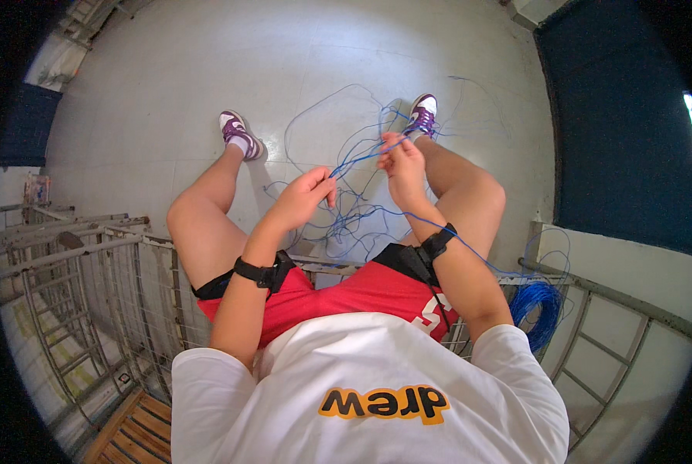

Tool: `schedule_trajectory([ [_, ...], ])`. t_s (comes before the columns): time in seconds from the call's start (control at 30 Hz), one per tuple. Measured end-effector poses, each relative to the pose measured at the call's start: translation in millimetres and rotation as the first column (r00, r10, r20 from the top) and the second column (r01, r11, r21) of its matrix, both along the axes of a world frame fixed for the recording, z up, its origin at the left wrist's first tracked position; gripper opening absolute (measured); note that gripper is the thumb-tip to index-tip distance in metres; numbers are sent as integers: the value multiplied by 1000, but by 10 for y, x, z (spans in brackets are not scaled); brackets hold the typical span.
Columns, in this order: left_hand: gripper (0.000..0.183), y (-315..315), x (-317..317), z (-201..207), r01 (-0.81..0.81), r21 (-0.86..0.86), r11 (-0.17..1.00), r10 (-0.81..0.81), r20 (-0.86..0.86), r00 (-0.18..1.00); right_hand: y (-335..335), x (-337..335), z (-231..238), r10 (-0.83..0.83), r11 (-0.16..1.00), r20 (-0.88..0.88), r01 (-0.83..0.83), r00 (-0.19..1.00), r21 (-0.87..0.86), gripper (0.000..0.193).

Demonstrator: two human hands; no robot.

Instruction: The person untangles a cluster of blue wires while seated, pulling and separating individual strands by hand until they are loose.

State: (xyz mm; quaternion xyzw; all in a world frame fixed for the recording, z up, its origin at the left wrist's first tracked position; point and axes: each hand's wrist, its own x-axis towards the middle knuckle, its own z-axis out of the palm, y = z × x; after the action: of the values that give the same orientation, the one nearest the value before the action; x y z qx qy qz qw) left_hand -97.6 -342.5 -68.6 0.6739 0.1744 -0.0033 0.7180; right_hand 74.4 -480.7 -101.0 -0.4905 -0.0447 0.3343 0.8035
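Several strands of thin blue wire (355, 162) stretch between my two hands in front of my knees. My left hand (307, 199) is closed, with its thumb and fingers pinching the strands' near left end. Higher up and to the right, my right hand (402, 168) has its fingers curled round the same strands. Below and beyond the hands, loose tangled loops of this wire hang or lie over the floor and reach my right shoe (422, 114). One strand runs across my right forearm toward a round blue coil (538, 309) beside my right hip.
I sit on a metal frame, with metal racks (68, 301) on my left and a ladder-like frame (605, 348) on my right. A slatted wooden board (133, 429) is at the lower left. A dark blue panel (617, 131) stands at the right over the grey floor (168, 85).
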Motion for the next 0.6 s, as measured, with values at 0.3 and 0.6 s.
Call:
schedule_trajectory([
  [0.3, 20, -97, -90, -6, -58, 58, 997, 62, -71, 996, -55, -94, -77, 276, 958, -103, -282, 956, -57, 21],
  [0.6, 21, -105, -72, -77, -84, -27, 996, 83, -23, 996, -49, -159, 145, 702, 712, -23, -702, 712, 16, 20],
])
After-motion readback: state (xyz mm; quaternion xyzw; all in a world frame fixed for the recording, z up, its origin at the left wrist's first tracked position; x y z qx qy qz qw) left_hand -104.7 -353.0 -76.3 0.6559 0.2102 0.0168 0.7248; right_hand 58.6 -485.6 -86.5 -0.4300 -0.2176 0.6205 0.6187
